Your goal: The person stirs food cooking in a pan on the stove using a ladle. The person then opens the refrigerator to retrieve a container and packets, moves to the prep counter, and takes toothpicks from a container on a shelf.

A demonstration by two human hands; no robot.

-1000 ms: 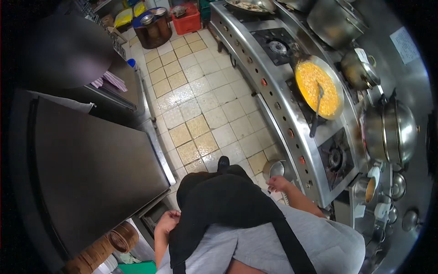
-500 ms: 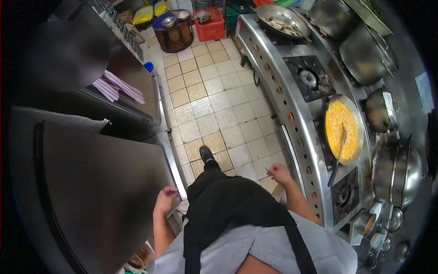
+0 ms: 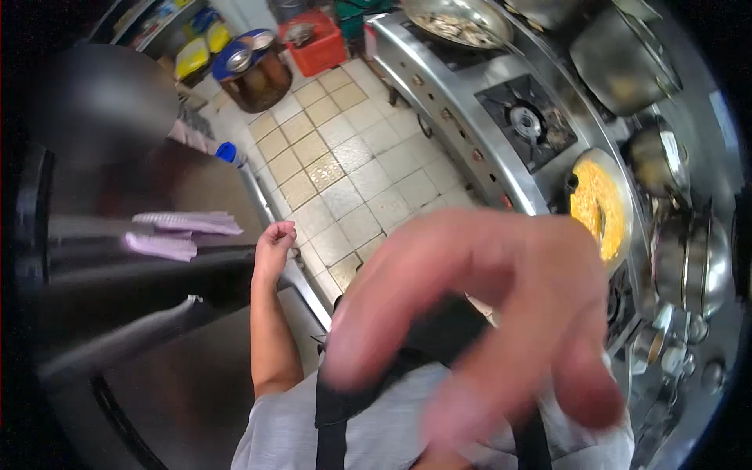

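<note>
My right hand [image 3: 517, 274] is raised very close to the camera, large and blurred. Its fingers are bent but apart, and nothing shows between them. Behind it, part of a wide pan [image 3: 626, 227] of yellow, chunky food [image 3: 589, 192] is hidden; a utensil lies in the food, its handle covered by the hand. My left hand [image 3: 274, 244] is held out at the left, beside the edge of a dark steel-fronted counter or cabinet [image 3: 227, 184]. Its fingers are loosely curled, with no object visible in them. Striped pink cloths [image 3: 188, 225] hang to its left.
On the right runs a steel stove [image 3: 439, 94] with a bare burner [image 3: 525, 121], another large pan [image 3: 462, 23] and several pots [image 3: 619, 66] behind. Along the tiled floor [image 3: 345, 168], a red crate [image 3: 313, 47] and a brown drum [image 3: 254, 78] stand at the far end.
My right hand has risen from beside the stove to just before the camera. My left hand has moved up and slightly left in view. The view has turned and shifted, bringing the cloths lower.
</note>
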